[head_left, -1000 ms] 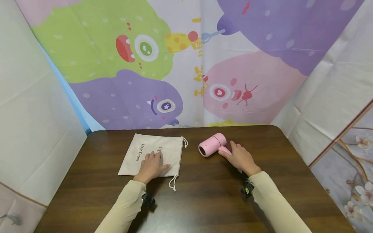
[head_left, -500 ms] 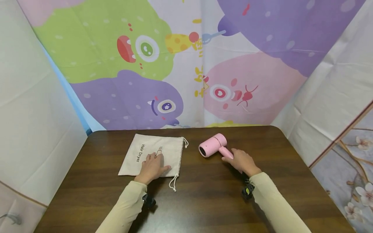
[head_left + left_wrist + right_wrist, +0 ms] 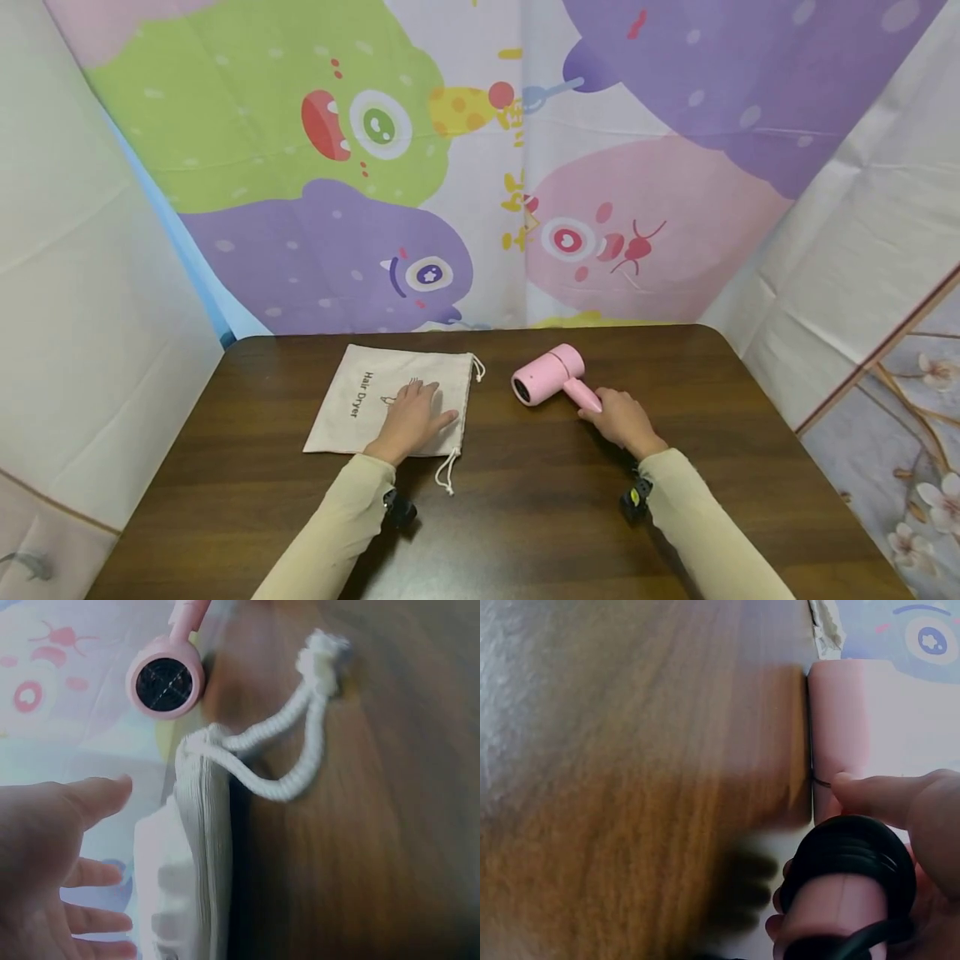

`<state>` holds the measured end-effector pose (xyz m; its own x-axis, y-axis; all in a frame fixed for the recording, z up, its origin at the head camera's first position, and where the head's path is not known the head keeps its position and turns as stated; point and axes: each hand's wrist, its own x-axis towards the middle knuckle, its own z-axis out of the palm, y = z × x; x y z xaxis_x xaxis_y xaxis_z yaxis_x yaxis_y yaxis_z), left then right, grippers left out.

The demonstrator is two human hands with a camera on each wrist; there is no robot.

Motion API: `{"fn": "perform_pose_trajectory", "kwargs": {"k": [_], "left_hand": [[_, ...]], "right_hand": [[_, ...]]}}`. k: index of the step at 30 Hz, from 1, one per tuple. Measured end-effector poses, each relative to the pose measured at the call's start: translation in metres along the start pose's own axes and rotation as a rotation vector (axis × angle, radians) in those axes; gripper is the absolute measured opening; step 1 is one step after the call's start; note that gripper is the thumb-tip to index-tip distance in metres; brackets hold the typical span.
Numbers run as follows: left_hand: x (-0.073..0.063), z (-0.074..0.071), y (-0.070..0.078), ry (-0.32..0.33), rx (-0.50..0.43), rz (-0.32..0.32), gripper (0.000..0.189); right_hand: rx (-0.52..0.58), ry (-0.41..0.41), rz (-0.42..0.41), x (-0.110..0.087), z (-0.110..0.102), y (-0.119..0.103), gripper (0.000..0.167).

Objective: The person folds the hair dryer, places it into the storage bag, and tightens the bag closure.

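Note:
A cream drawstring bag (image 3: 382,367) printed "Hair Dryer" lies flat on the left half of the table. My left hand (image 3: 411,419) is over it with fingers extended; the left wrist view shows the thumb (image 3: 101,799) and fingers spread with nothing between them, beside the bag's white drawstring (image 3: 289,784). A pink hair dryer (image 3: 542,379) lies right of the bag, its round grille (image 3: 165,682) facing the bag. My right hand (image 3: 622,421) grips its handle, fingers curled round. In the right wrist view a black cord (image 3: 855,847) is wound about the handle; the palm is mostly hidden.
The dark brown wooden table (image 3: 517,517) reaches back to a cartoon-printed curtain (image 3: 480,275). Pale cloth panels (image 3: 97,250) stand at both sides. A small black camera (image 3: 400,508) is strapped to each wrist.
My left hand has shifted right and a little forward over the bag. My right hand has moved down along the handle and now grips it. The hair dryer and bag have stayed put.

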<state>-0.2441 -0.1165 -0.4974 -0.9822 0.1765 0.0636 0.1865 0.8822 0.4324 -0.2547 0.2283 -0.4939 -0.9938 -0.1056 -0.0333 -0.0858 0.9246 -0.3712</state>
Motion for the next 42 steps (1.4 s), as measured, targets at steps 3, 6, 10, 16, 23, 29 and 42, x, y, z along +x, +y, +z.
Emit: {"fn": "perform_pose_trajectory", "kwargs": {"k": [3,6,10,16,23,29,42], "left_hand": [[0.009,0.004,0.009,0.009,-0.017,0.037,0.060],[0.017,0.007,0.019,0.004,-0.033,0.056,0.057],[0.028,0.012,0.034,-0.019,-0.053,0.078,0.054],[0.043,0.019,0.051,-0.096,-0.078,0.102,0.053],[0.060,0.027,0.069,-0.110,-0.134,0.112,0.055],[0.068,0.039,0.078,-0.130,-0.209,0.063,0.060],[0.077,0.053,0.091,-0.139,-0.319,0.064,0.059]], "right_hand": [[0.022,0.013,-0.002,-0.001,0.001,0.001,0.046],[0.034,0.019,-0.003,-0.001,0.004,0.002,0.045],[0.056,0.019,0.007,-0.002,0.007,0.002,0.044],[0.082,0.041,-0.018,-0.001,0.010,-0.001,0.042],[0.090,0.045,-0.015,0.001,0.011,0.001,0.045],[0.092,0.048,-0.016,0.003,0.011,0.002,0.044],[0.165,0.012,-0.013,0.002,0.004,0.007,0.042]]}}
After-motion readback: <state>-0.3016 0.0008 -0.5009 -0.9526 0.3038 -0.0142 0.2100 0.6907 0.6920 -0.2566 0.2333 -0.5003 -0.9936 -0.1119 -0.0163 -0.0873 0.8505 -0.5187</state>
